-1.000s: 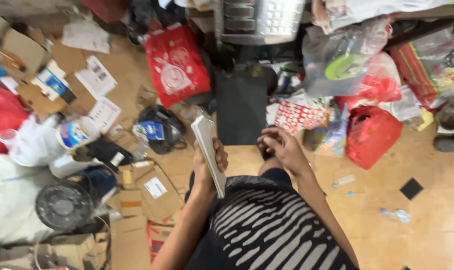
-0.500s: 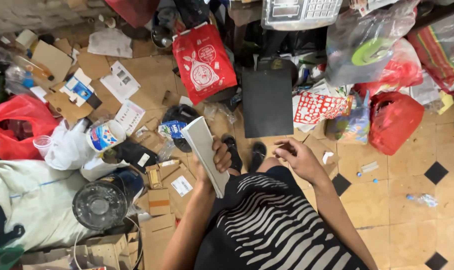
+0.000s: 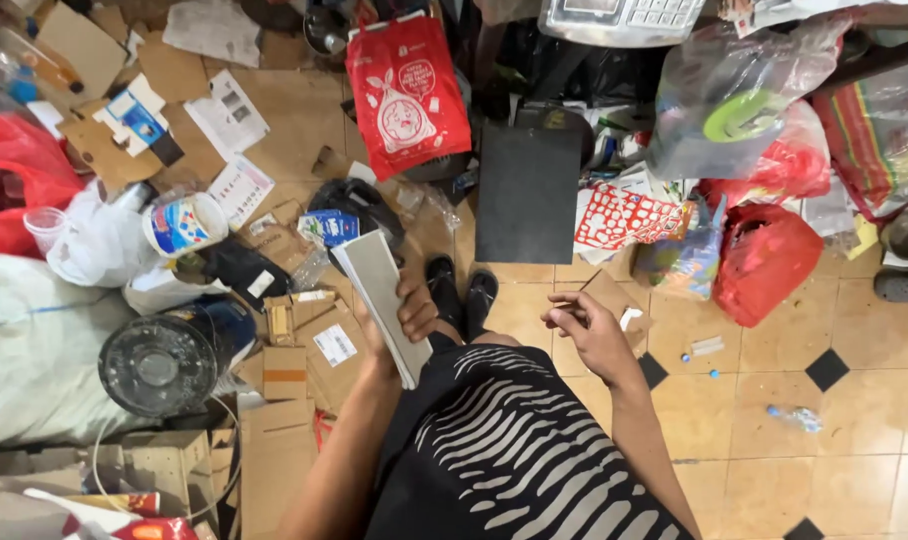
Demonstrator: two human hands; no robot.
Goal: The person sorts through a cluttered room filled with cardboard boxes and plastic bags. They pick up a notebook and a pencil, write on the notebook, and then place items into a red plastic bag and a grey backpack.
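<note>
The grey board [image 3: 382, 300] stands tilted at the centre of the frame, its long edge running from upper left to lower right. The left hand [image 3: 406, 315] grips it, fingers wrapped round the right face and thumb behind. The right hand [image 3: 586, 330], right of centre, is loosely curled with fingertips pinched together, perhaps on something thin, though the view is too small to be sure. To handle the board well, a firm grip near its middle keeps it from swinging, with the free hand ready at the lower end. Just above the hands sit two black shoes [image 3: 462, 292] on the tan tiled floor [image 3: 774, 470]. Above them lies a dark flat panel [image 3: 527, 195], and upper centre a red bag [image 3: 406, 95] with white print. To its right lies a red-and-white patterned pack [image 3: 629, 215], then a red sack [image 3: 764, 262]. Left of the board is a white round tub [image 3: 186, 224] with a blue label; lower left, flattened brown cartons [image 3: 314, 350] carry white rectangular labels.
</note>
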